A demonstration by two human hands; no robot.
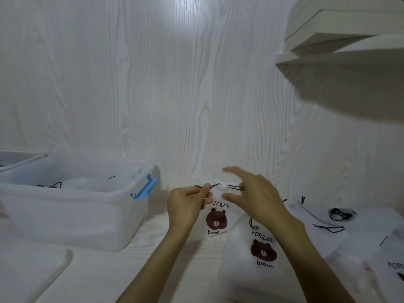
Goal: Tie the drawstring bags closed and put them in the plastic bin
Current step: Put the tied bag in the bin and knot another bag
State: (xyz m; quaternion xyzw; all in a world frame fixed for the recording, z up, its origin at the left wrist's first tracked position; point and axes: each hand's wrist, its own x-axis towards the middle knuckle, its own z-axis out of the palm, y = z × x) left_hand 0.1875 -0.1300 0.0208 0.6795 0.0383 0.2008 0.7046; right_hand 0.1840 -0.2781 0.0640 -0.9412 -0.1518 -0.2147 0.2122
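Observation:
A white drawstring bag (216,224) with a brown bear print and the word "POPULAR" hangs between my hands, its neck bunched together. My left hand (188,203) pinches the black drawstring (215,185) on the left side of the neck. My right hand (251,193) holds the strings on the right side, its index finger and thumb spread out and blurred. To the left stands the translucent plastic bin (72,217) with a blue latch; white bags with black strings lie inside it.
More white bags lie flat on the table: one bear bag (262,259) under my right forearm, another (341,217) with a black print farther right, one at the right edge. A bin lid (28,272) lies at the lower left. White shelves (349,47) hang at the upper right.

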